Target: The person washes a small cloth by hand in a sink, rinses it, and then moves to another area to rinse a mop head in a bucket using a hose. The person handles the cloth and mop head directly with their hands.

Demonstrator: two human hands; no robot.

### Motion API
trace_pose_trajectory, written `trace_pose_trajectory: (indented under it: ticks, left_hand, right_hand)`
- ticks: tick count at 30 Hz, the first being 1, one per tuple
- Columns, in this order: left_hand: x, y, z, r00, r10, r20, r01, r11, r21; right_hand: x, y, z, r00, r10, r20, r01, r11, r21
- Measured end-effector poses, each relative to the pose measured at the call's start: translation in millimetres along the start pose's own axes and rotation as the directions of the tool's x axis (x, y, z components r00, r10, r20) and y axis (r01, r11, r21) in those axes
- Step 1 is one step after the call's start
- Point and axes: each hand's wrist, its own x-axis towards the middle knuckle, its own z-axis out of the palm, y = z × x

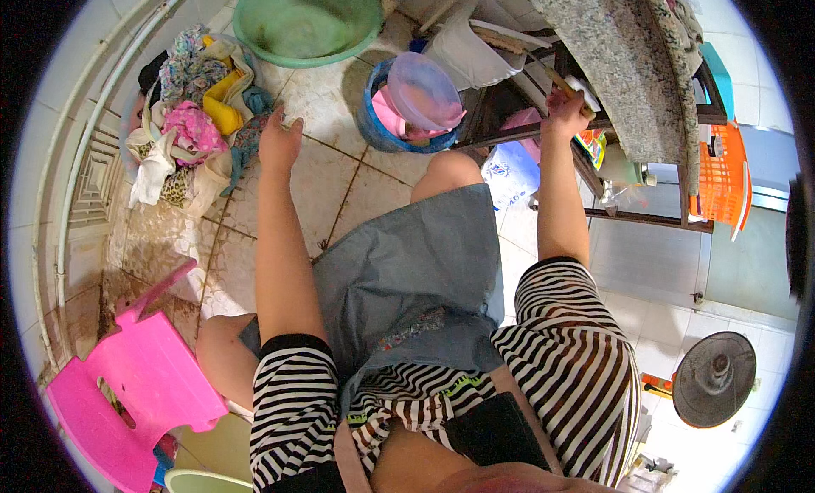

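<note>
My left hand (280,138) is held over the tiled floor with fingers apart and nothing in it, just right of a basin heaped with clothes, among them a pink dotted cloth (193,127) and a yellow cloth (223,104). My right hand (566,113) reaches to the rack under the granite counter and is closed around a brush-like wooden handle (560,82); a white object (582,93) is beside the fingers, its kind unclear. Between the hands stands a blue basin (366,114) with pink items and a translucent purple basin (423,90) tilted in it.
A large green basin (309,63) stands at the top. The granite counter (624,66) and its dark rack (662,222) border the right side. A pink plastic chair (153,372) is lower left, near a pale tub (210,480). An orange basket (722,174) and a fan (714,378) are at right.
</note>
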Motion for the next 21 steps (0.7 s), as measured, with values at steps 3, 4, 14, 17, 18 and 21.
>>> trace_pose_trajectory:
  ticks: [3,4,14,17,18,21]
  left_hand:
    - [7,-4,7,1.0,0.005,0.002,-0.005,1.0,0.001]
    - [9,-8,6,1.0,-0.006,0.0,0.006,1.0,0.012]
    - [-46,55,1,0.968,-0.065,0.244,0.031,0.989,0.143]
    - [-80,76,-23,0.969,0.112,0.218,-0.14,0.983,0.119]
    - [-90,93,-42,0.967,0.079,0.243,-0.127,0.973,0.191]
    - [-114,120,-90,0.97,0.008,0.241,-0.065,0.971,0.23]
  right_hand:
    - [-5,6,-22,1.0,0.024,0.008,-0.025,0.993,0.115]
    - [-22,-5,-16,0.997,0.071,-0.036,-0.066,0.991,0.113]
    - [-53,-74,-47,0.99,0.138,0.008,-0.138,0.99,0.007]
    - [-60,-106,-46,0.968,0.248,0.048,-0.251,0.964,0.089]
    - [-68,-115,-48,0.945,0.327,-0.014,-0.326,0.943,0.064]
    - [-90,-124,-68,0.725,0.685,-0.068,-0.659,0.719,0.222]
